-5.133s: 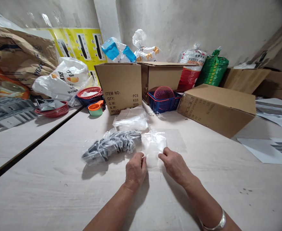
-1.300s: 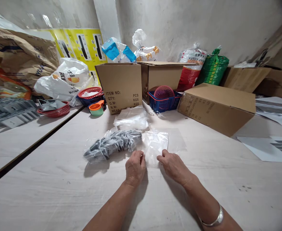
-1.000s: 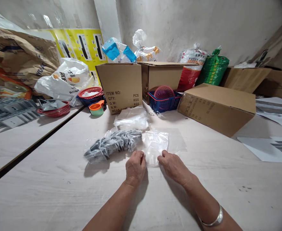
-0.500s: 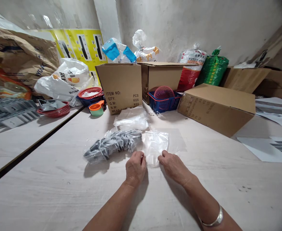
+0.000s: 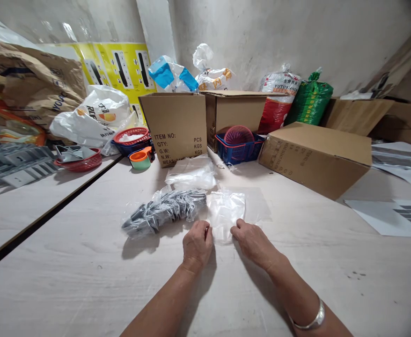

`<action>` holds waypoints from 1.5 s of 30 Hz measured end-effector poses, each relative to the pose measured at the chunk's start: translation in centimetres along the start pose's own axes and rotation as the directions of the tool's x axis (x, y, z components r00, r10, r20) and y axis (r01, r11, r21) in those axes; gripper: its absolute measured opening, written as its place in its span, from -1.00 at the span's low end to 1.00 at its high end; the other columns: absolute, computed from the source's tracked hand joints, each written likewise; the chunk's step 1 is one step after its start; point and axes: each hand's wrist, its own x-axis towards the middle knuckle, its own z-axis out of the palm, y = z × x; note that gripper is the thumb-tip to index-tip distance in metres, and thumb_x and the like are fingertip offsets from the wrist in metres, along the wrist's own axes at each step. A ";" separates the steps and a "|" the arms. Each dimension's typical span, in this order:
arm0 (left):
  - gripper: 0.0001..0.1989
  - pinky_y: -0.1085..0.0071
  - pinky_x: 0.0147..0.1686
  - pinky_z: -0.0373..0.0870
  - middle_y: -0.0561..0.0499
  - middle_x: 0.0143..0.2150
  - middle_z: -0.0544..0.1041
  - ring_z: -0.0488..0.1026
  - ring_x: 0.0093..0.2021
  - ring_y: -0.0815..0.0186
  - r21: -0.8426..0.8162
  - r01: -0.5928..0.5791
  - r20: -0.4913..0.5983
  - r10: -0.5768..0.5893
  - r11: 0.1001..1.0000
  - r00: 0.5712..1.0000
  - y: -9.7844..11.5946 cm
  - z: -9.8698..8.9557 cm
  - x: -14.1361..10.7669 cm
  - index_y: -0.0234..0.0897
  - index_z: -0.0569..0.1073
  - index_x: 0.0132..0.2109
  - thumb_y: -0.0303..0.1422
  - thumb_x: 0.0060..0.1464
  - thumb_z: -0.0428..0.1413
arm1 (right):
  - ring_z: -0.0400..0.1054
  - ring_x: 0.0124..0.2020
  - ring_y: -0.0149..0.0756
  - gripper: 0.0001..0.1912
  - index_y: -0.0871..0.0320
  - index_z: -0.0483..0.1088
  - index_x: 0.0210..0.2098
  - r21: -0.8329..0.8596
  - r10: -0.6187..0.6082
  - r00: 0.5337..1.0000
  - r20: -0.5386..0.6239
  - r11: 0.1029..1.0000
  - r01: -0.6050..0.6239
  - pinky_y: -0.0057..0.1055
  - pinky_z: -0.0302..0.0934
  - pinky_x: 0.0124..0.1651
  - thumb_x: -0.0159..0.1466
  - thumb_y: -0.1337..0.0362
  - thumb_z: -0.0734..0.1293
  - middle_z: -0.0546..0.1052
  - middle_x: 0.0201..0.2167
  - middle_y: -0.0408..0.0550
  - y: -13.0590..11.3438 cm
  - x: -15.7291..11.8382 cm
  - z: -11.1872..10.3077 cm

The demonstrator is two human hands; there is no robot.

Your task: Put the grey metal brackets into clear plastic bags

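Note:
A clear plastic bag point(image 5: 226, 208) lies on the pale table, its near edge between my two hands. My left hand point(image 5: 197, 243) is closed, fingers pinching the bag's left edge. On the opposite edge, my right hand point(image 5: 251, 241) pinches the plastic with thumb and fingers. Another flat clear sheet or bag point(image 5: 259, 204) shows under it to the right. Just left of the bag lies a bundle of dark parts wrapped in clear plastic point(image 5: 165, 211). Behind it rests a pile of clear plastic bags point(image 5: 192, 172).
Cardboard boxes point(image 5: 177, 124) stand along the back, one tilted box point(image 5: 316, 157) at right. A blue basket point(image 5: 238, 149) sits between them. Tape rolls point(image 5: 140, 159) and a red basket of metal parts point(image 5: 81, 161) are at left. Printed sheets point(image 5: 384, 217) lie far right.

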 end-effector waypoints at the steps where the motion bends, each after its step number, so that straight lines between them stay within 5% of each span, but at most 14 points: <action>1: -0.87 0.40 -0.34 0.22 0.00 -0.41 0.41 0.34 -0.38 0.31 0.003 0.000 0.001 0.000 1.000 1.000 0.0 0.0 0.0 -0.28 0.36 -0.38 -0.43 0.06 -0.07 | 0.10 -0.58 -0.48 -0.74 0.18 0.27 -0.46 -0.001 0.003 1.000 0.001 1.000 -0.003 -0.39 -0.24 -0.53 0.03 0.62 0.10 0.31 -0.44 -0.09 0.0 0.0 0.0; 45: -0.86 0.41 -0.34 0.23 -0.01 -0.41 0.42 0.36 -0.38 0.30 0.014 -0.002 0.015 0.001 1.000 1.000 0.1 -0.1 0.0 -0.26 0.35 -0.38 -0.41 0.06 -0.08 | 0.19 -0.54 -0.47 -0.76 0.18 0.25 -0.45 -0.021 0.005 0.999 0.039 1.000 -0.004 -0.40 -0.21 -0.53 0.08 0.62 0.12 0.31 -0.42 -0.11 0.0 0.0 -0.1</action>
